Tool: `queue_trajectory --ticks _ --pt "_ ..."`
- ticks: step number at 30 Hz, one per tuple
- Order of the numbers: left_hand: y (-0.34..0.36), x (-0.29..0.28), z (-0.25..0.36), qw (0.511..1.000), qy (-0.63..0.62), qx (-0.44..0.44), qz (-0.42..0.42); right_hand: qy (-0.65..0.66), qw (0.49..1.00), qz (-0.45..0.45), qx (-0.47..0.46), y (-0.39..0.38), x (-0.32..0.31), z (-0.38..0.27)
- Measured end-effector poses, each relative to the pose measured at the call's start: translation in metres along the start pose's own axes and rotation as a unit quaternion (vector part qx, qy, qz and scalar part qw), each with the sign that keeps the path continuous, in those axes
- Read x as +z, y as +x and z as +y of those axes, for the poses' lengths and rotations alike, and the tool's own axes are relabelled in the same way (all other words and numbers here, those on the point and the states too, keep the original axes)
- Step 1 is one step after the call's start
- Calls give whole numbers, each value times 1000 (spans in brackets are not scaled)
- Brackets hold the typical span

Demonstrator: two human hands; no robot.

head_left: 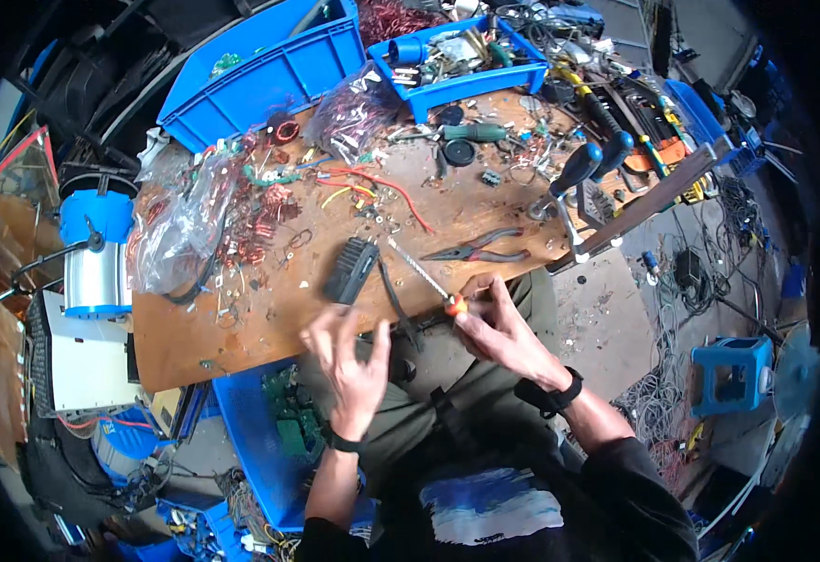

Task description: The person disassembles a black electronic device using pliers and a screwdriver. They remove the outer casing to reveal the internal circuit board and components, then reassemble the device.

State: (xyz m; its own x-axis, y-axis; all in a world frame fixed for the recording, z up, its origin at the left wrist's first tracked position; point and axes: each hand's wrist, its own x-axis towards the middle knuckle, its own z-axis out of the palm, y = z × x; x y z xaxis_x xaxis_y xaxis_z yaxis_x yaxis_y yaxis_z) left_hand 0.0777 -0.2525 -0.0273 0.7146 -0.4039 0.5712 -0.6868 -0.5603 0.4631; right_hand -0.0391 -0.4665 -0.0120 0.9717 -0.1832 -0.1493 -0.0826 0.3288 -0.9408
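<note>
My right hand [502, 328] is closed round the red and yellow handle of a screwdriver [419, 272]. The shaft points up and left over the table. My left hand [346, 361] hangs at the table's near edge, fingers apart, with nothing in it. Just beyond it lies a black, ridged block [352, 270] that looks like a plug-in power adapter. A thin black strip or cord [397, 304] lies beside that block. Long-nosed pliers [477, 247] with dark red handles rest farther right, their jaws pointing left.
Clear plastic bags [180, 229], red wires [396, 192] and scraps litter the wooden table [260, 328]. Blue crates [269, 84] stand at the back. A rack of tools [607, 173] flanks the right side. A blue bin [260, 450] holds green circuit boards below the near edge.
</note>
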Motion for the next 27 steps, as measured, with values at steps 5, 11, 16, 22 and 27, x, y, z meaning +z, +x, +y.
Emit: queue_trajectory --ticks 5,11,16,22,27 --pt "-23 -3 61 818 -478 -282 -155 -49 990 -121 47 -22 17 14" --pt "-70 11 45 771 -519 -335 -151 -144 979 -144 -8 -30 19 15" --pt "-61 -3 60 763 -566 -295 -106 -324 930 -104 -138 -38 21 7" --pt "-36 -24 50 752 -608 -238 -93 -175 973 -151 -10 -50 2 11" --pt "-40 -7 59 763 -590 -259 -44 -7 970 -188 156 -55 -3 18"
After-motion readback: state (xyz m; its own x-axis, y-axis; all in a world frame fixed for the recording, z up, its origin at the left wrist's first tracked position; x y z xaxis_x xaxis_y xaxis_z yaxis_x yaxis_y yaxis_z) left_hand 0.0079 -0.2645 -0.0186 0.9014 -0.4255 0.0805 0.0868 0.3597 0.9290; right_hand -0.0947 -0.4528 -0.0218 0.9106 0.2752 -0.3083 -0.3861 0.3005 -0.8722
